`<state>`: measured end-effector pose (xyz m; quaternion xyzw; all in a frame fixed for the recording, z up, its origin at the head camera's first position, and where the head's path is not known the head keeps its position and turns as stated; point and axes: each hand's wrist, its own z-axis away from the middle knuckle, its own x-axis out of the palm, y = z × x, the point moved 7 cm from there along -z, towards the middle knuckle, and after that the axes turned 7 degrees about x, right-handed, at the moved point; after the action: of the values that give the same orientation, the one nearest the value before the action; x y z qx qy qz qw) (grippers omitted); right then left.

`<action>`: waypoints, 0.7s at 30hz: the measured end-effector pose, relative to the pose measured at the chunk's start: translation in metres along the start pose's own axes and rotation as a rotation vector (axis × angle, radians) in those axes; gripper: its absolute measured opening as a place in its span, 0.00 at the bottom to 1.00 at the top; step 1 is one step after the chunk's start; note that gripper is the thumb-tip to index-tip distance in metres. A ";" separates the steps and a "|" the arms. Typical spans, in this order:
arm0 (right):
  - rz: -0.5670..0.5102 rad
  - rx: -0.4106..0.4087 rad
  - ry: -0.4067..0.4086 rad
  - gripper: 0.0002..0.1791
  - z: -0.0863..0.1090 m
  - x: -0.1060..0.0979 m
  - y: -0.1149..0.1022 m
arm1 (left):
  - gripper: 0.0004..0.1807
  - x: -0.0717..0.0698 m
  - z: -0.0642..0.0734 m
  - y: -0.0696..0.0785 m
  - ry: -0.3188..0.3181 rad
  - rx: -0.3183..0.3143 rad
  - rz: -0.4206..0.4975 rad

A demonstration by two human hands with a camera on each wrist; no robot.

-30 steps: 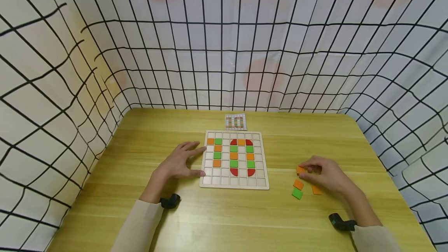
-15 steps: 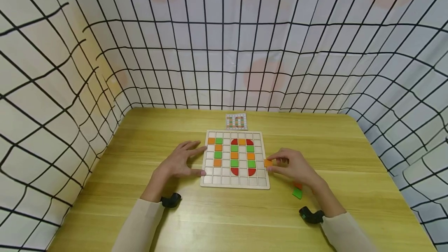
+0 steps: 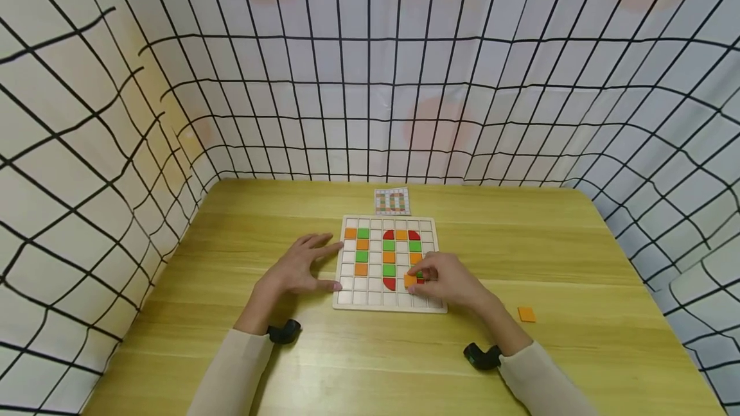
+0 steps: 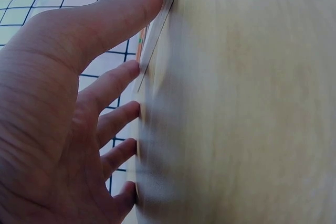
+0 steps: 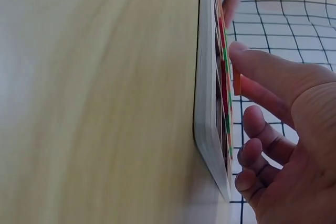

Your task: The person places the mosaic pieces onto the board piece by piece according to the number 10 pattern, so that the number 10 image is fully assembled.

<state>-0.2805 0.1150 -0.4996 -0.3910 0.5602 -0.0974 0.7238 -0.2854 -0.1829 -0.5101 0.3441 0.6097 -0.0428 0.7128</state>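
A light wooden grid board [image 3: 370, 298] lies on the table with orange, green and red tiles set in some of its squares. My right hand [image 3: 453, 280] pinches an orange square tile [image 3: 410, 280] over the board's lower right part. The right wrist view shows that tile [image 5: 237, 84] edge-on between thumb and finger, a little above the board's surface. My left hand [image 3: 297, 265] is spread at the board's left edge, with thumb and index finger touching it. In the left wrist view, the fingertips [image 4: 132, 68] rest at the board's side and on the table.
A small printed pattern card [image 3: 392, 201] lies just beyond the board's far edge. One loose orange tile [image 3: 526, 314] lies on the table to the right of my right forearm. A white wall with a black grid [image 3: 381, 82] surrounds the table's back and sides.
My right hand has picked up an orange tile from the loose pieces at right and carried it left over the board. The left hand stays in place. My right forearm now hides some loose tiles.
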 end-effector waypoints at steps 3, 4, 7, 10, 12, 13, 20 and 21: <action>0.008 0.013 -0.002 0.13 -0.001 0.005 -0.002 | 0.52 0.001 0.000 0.000 0.002 -0.001 -0.001; 0.014 0.018 0.001 0.14 -0.002 0.006 -0.003 | 0.52 0.000 0.000 0.000 0.004 0.000 -0.002; 0.029 0.013 0.002 0.14 -0.002 0.009 -0.005 | 0.52 0.000 0.001 0.000 0.007 0.001 0.003; 0.031 -0.012 0.005 0.14 -0.002 0.012 -0.009 | 0.51 0.000 0.001 0.000 0.006 -0.001 0.003; 0.028 -0.027 0.006 0.15 -0.001 0.013 -0.011 | 0.51 0.000 0.001 0.000 0.007 -0.002 0.005; 0.023 -0.029 0.006 0.16 -0.001 0.013 -0.012 | 0.51 0.000 0.001 0.000 0.007 -0.004 0.004; -0.034 0.020 0.012 0.14 0.001 0.012 -0.004 | 0.51 0.000 0.000 0.001 0.003 -0.005 0.003; -0.038 0.032 0.014 0.14 0.001 0.011 -0.003 | 0.51 0.000 0.000 0.001 0.002 -0.004 0.004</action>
<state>-0.2749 0.1067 -0.5054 -0.3893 0.5561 -0.1229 0.7239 -0.2845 -0.1822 -0.5094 0.3438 0.6100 -0.0397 0.7129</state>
